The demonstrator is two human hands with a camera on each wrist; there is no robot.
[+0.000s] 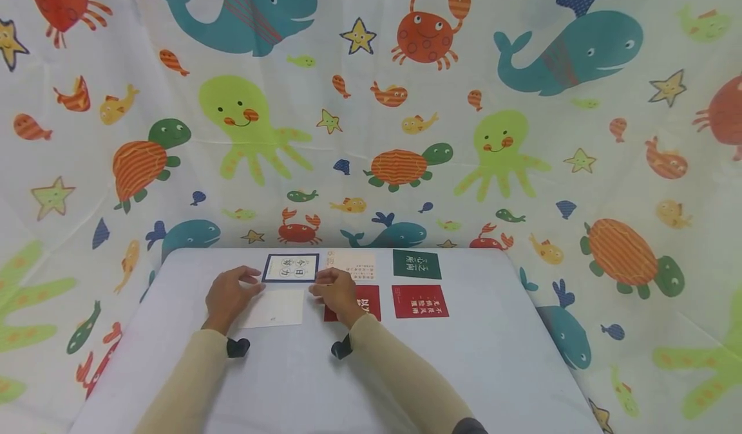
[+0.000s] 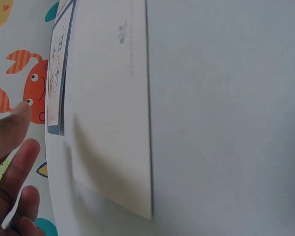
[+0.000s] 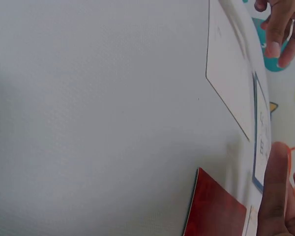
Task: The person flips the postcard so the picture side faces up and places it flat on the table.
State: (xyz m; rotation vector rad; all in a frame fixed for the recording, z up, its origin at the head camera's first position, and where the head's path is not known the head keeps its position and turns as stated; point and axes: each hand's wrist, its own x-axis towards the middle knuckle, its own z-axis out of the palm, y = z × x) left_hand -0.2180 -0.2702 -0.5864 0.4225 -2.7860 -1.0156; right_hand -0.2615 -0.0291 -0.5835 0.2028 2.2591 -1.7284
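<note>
A blue-bordered card (image 1: 291, 268) with Chinese characters lies flat in the back row, a plain white card (image 1: 275, 308) just in front of it. My left hand (image 1: 232, 295) hovers by the left side of these two, fingers apart and slightly bent, with nothing in them. In the left wrist view its fingers (image 2: 17, 164) stand away from the white card. My right hand (image 1: 339, 292) reaches over a red card (image 1: 368, 302), partly covering it. Its fingertips are right at the right edge of the blue-bordered card, and the right wrist view shows an extended finger (image 3: 275, 182) there.
Right of the blue-bordered card lies a cream card (image 1: 359, 260) with red print, then a green card (image 1: 417, 264). Another red card (image 1: 420, 301) lies in the front row. A sea-animal curtain (image 1: 348, 215) hangs behind the white table (image 1: 290, 382).
</note>
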